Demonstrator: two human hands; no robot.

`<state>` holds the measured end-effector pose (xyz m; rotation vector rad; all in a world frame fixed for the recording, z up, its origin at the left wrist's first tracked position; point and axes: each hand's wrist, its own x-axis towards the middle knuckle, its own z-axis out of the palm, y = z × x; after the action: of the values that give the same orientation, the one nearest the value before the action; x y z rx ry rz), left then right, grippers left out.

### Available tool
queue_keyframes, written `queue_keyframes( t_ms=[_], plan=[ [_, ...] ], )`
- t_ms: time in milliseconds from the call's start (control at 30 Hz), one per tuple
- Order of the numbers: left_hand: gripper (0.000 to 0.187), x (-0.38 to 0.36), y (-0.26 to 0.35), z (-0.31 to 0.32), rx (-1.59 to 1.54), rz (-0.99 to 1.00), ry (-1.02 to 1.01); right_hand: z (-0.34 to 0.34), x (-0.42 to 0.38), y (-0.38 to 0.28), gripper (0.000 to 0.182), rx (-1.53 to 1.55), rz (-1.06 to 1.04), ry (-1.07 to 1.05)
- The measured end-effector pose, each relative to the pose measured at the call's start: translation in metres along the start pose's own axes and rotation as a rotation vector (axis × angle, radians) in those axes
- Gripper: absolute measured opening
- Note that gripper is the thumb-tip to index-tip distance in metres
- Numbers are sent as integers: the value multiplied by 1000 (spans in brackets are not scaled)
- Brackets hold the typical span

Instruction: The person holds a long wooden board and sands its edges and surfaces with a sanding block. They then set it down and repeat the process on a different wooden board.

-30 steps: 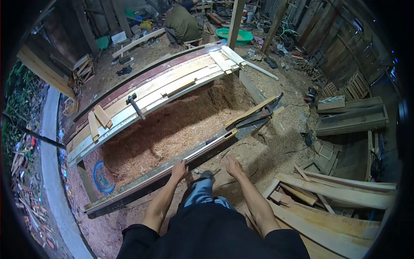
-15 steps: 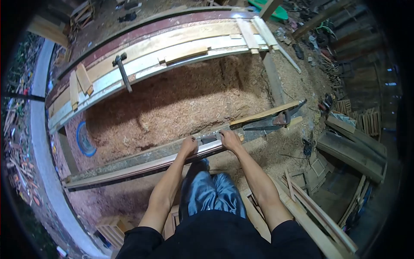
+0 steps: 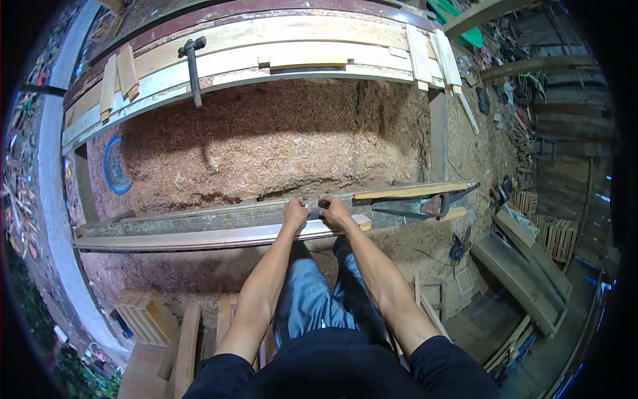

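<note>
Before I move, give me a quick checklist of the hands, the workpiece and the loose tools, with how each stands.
1. Grip: ok. The left hand and right hand hold a small dark tool between them.
2. Tool seated on the pale strip: cannot tell; the hands hide its contact.
3. Strip lying lengthwise along the near beam: ok.
4. Strip fastened down: cannot tell.
5. Handsaw apart from the hands: ok, it lies to their right.
6. Hammer fully on the boards: not ok, its handle overhangs their edge.
</note>
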<state>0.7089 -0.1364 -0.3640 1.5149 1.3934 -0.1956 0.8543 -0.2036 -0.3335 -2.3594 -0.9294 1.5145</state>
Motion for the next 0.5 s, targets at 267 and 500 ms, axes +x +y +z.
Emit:
queue_keyframes(
  t_ms=[267, 500],
  plan=[
    [15, -14, -8, 2, -142, 36, 198, -4, 4, 12, 32, 9, -142, -59],
    [16, -17, -7, -7, -147, 112, 208, -5, 8, 13, 44, -101, -384, -129]
  ],
)
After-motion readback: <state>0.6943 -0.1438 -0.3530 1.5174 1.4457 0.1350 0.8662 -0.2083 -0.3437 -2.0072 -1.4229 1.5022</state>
